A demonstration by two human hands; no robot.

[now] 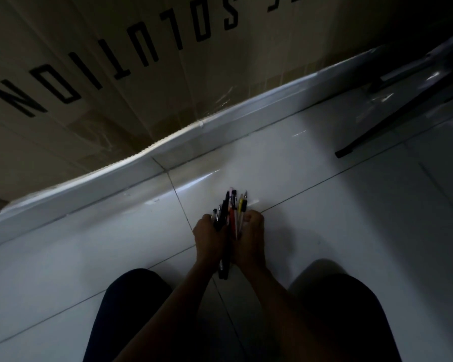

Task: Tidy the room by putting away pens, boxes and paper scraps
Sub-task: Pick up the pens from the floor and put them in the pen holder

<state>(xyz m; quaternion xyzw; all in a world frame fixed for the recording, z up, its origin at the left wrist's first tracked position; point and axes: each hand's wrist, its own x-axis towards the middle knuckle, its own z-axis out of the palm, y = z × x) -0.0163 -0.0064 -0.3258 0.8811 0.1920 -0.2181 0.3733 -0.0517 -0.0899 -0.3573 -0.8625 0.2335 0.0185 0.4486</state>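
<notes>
A bundle of several pens, black, red, yellow and white, is gripped between both hands just above the white tiled floor. My left hand curls round the bundle's left side and my right hand round its right side. The pen tips stick out past my fingers, pointing away from me; their lower ends poke out below my wrists. A small white paper scrap lies on the floor just beyond the pens. A large cardboard box with black lettering stands against the far side.
My two knees in dark trousers frame the bottom of the view. A black stand leg slants across the floor at the upper right. A white ledge runs along the foot of the cardboard box. The room is dim.
</notes>
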